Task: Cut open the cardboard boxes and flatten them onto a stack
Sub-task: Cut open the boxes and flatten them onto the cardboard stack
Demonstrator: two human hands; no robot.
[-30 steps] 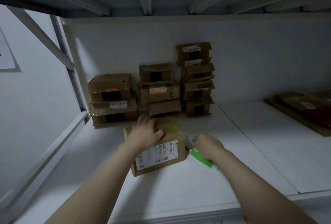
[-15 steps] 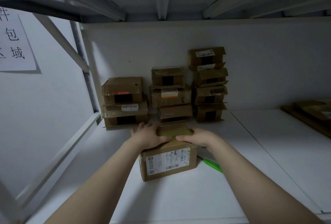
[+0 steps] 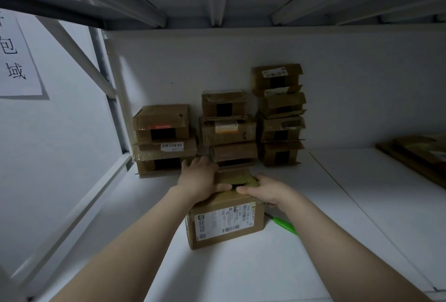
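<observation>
Since a second ago the right hand (image 3: 265,190) has left the green cutter (image 3: 284,224); its fingers (image 3: 269,201) curl round the top right corner of the box (image 3: 226,222). The left hand (image 3: 200,178) lays its fingers flat, pressed together, on the top. The box stands on the white shelf (image 3: 241,272), before stacked boxes (image 3: 280,118).
</observation>
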